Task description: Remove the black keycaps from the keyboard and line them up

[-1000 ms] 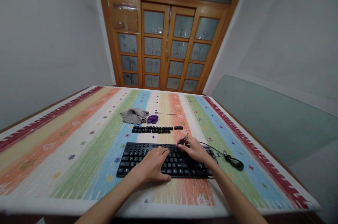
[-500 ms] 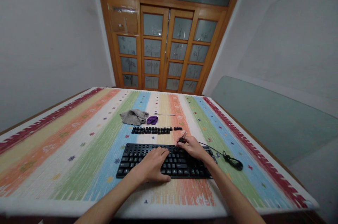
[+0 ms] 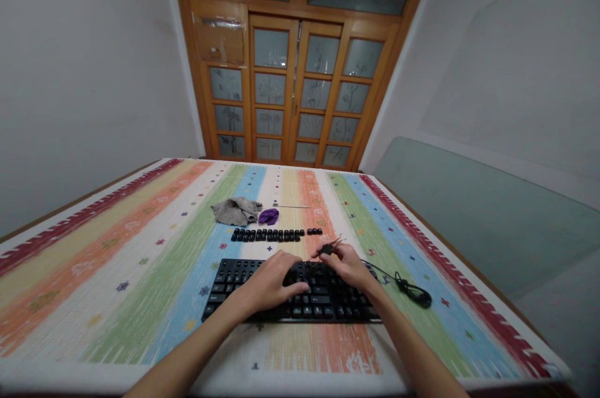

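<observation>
A black keyboard (image 3: 229,288) lies on the striped tablecloth in front of me. My left hand (image 3: 274,282) rests over its middle, thumb and fingers apart, hiding some keys. Above the keyboard's upper right part, my right hand (image 3: 347,262) pinches a small black keycap (image 3: 327,250). Thin wire ends (image 3: 338,240) stick up by those fingers and look like a wire keycap puller; the rest of it is hidden. Beyond the keyboard, loose black keycaps (image 3: 267,235) lie in rows, with a short group (image 3: 314,232) to their right.
A grey cloth (image 3: 237,210) and a crumpled purple cloth (image 3: 269,217) lie behind the keycaps. Near them is a thin rod-like tool (image 3: 293,206). The keyboard's bundled cable (image 3: 412,290) lies on the right. A wooden glazed door (image 3: 295,85) stands past the table.
My right hand has lifted slightly and turned, with the keycap showing more clearly in its fingers. My left hand has shifted a little upward on the keyboard, its thumb now above the front edge.
</observation>
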The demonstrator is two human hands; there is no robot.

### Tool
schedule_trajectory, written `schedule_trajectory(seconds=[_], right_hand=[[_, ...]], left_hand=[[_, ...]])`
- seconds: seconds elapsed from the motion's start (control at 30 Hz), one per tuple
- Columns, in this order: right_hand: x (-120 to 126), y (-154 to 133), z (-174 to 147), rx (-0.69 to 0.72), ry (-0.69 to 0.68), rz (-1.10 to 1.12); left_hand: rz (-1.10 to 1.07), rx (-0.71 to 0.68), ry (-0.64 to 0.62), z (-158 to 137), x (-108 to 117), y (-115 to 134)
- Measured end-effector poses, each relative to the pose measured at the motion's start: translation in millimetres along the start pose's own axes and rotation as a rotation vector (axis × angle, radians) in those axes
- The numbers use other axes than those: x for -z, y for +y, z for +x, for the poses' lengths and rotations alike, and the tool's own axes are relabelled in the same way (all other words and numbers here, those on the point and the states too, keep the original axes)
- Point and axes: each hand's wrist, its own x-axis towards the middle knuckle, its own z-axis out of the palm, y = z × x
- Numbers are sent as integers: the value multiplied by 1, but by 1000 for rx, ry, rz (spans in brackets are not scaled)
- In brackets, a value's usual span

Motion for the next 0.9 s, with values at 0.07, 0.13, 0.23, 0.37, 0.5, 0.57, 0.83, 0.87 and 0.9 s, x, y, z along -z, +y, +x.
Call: schedule_trajectory(seconds=[0.07, 0.13, 0.23, 0.37, 0.5, 0.57, 0.83, 0.87, 0.9], right_hand=[[0, -4, -1, 19, 17, 26], [0, -6, -2, 41, 25, 60], [0, -10, -3, 72, 21, 120], [2, -14, -4, 92, 27, 167], [2, -13, -4, 96, 41, 168], [1, -13, -4, 92, 40, 179], [-4, -15, -6, 60, 30, 231], [-3, -15, -6, 58, 35, 212], [-2, -16, -6, 59, 39, 192]], left_hand=[[-166, 39, 48, 8, -1, -1], [-377, 75, 57, 16, -4, -3], [-680, 128, 38, 24, -7, -7], [-916, 199, 33, 29, -9, -10], [-1007, 235, 36, 31, -8, -7], [-1022, 247, 39, 32, -8, -5], [-1081, 222, 12, 33, -10, 0], [-1083, 213, 8, 34, -9, 0], [-1076, 201, 7, 34, -9, 0]])
